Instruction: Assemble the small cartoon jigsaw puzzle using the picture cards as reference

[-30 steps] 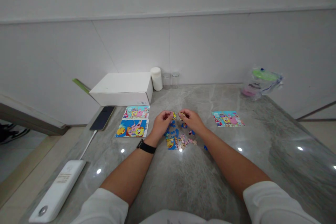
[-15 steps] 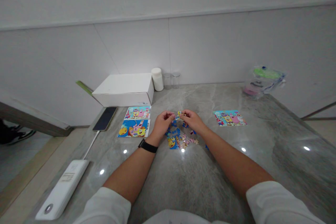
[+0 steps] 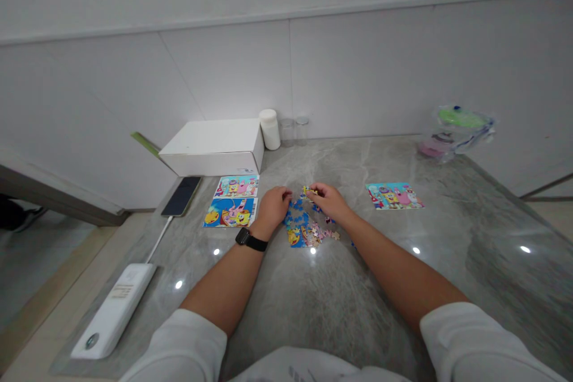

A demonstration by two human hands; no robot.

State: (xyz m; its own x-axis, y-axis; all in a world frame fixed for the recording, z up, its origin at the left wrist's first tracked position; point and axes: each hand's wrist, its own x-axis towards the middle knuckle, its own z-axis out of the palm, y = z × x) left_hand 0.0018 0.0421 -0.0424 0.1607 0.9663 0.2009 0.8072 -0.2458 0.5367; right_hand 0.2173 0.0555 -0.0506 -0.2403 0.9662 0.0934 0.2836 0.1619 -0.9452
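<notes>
A partly joined jigsaw puzzle [image 3: 296, 236] lies on the grey table, blue above with yellow and pink along its lower edge. Loose jigsaw pieces [image 3: 330, 234] are scattered at its right side. My left hand [image 3: 274, 206] is at the puzzle's upper left, fingers curled together; whatever they hold is hidden. On the upper right, my right hand [image 3: 329, 200] pinches with thumb and forefinger at a small yellow jigsaw piece [image 3: 307, 190]. More blue pieces lie beneath that hand, partly covered by it.
Two cartoon picture cards [image 3: 230, 212] lie left, another card [image 3: 395, 196] right. Behind are a white box [image 3: 212, 146], a white bottle [image 3: 269, 129] and two clear jars [image 3: 302, 131]. A phone [image 3: 181, 196] is cabled to a white power bank [image 3: 115, 310]. A plastic bag [image 3: 456, 134] sits far right.
My left hand has drawn slightly left, away from my right, and its wrist has turned so the watch face shows. My right hand stays by the yellow piece. The view has tilted slightly.
</notes>
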